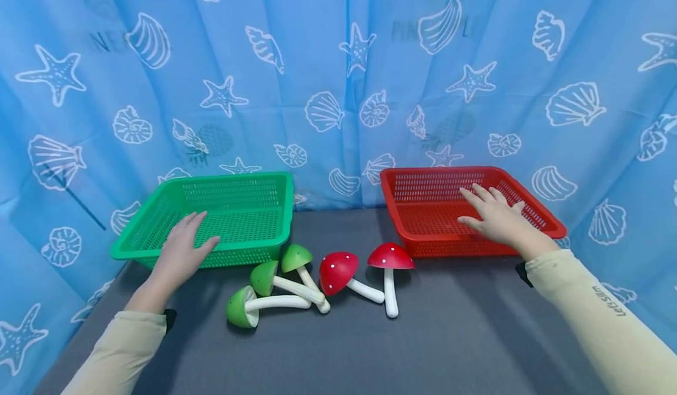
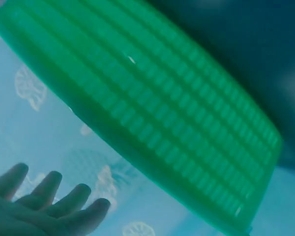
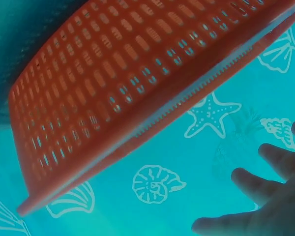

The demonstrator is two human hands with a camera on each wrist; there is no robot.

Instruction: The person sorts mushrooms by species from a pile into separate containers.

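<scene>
Green basket [image 1: 254, 247] and red basket [image 1: 423, 236], apparently light, stiff plastic, should lift best by their rims; both stand along the far edge of the table [image 1: 328, 354]. Left hand [image 1: 182, 245] hovers by the first's near rim, right hand [image 1: 497, 218] by the second's, each spread, holding nothing. Mushrooms [image 1: 338, 271] lie nearer, between.

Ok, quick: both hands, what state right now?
Left hand: open, holding nothing, near the green basket.
Right hand: open, holding nothing, near the red basket.
</scene>
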